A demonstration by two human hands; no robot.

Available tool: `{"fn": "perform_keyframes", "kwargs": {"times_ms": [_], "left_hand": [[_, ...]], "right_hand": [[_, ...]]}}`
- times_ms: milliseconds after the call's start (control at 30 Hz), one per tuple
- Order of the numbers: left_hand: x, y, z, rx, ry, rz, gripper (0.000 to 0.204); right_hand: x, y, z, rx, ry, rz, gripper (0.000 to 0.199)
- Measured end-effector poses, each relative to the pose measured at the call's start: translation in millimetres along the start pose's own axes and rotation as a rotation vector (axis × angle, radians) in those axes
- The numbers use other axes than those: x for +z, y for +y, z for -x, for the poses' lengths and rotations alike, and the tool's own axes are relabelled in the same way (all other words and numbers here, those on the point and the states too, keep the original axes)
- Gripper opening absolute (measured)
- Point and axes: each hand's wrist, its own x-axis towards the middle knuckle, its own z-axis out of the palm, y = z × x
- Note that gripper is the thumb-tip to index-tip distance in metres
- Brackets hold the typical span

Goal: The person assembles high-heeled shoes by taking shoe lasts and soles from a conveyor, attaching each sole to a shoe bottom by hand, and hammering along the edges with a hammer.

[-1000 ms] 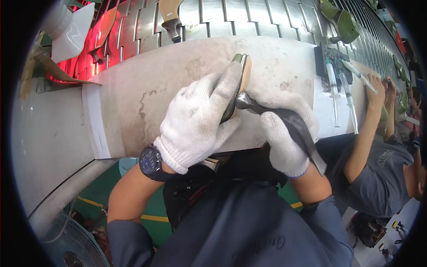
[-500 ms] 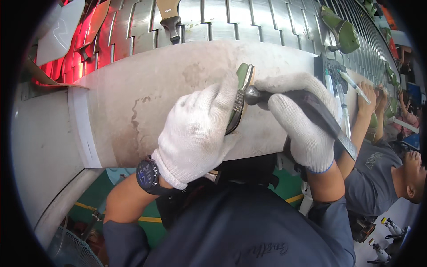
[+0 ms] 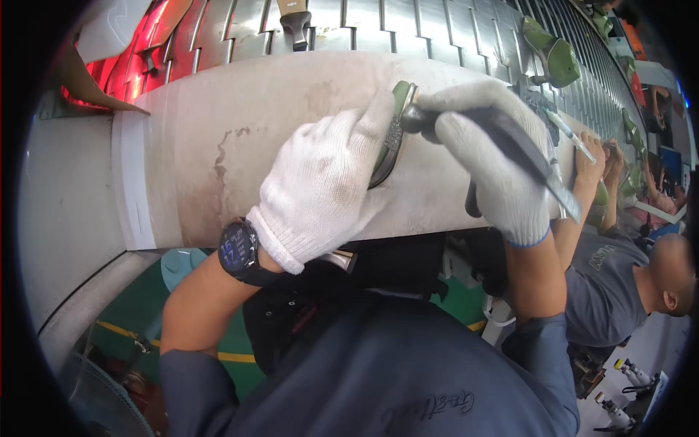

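Both hands wear white knit gloves and work over the pale, stained worktop [image 3: 240, 138]. Left hand [image 3: 324, 186] is curled closed around a shoe sole [image 3: 393, 135], holding it on edge above the middle of the worktop; the sole's green rim and dark underside show between the glove's fingers, and the thumb lies up along its left side. Right hand [image 3: 495, 164] is closed tight around the dark handle of a hand tool [image 3: 520, 156]; the tool's rounded dark head meets the sole's upper right edge, and the handle runs down and right out of the fist to a lighter tip. Cannot tell what the tool's working end looks like; it is hidden against the sole. A dark wristwatch [image 3: 237, 251] sits on the left wrist, just over the near edge of the worktop. Behind the worktop runs a slatted metal conveyor [image 3: 408, 22]; a green shoe piece [image 3: 553, 54] rests on it to the right, well apart from the hands. Red glow at the upper left of the conveyor. At far right a second person [image 3: 619, 269] in a grey shirt leans toward the same line, arm raised to the bench.
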Motion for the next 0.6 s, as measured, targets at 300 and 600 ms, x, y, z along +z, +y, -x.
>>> {"fn": "perform_keyframes", "kwargs": {"times_ms": [300,600], "left_hand": [[6.6,-7.4,4.0,0.033,0.050,-0.021,0.093],[-7.2,-22.1,15.1,0.144,0.074,0.174,0.085]], "right_hand": [[20.7,-15.4,37.4,-0.312,-0.091,0.388,0.028],[76.0,8.4,79.9,-0.435,0.122,0.536,0.035]]}}
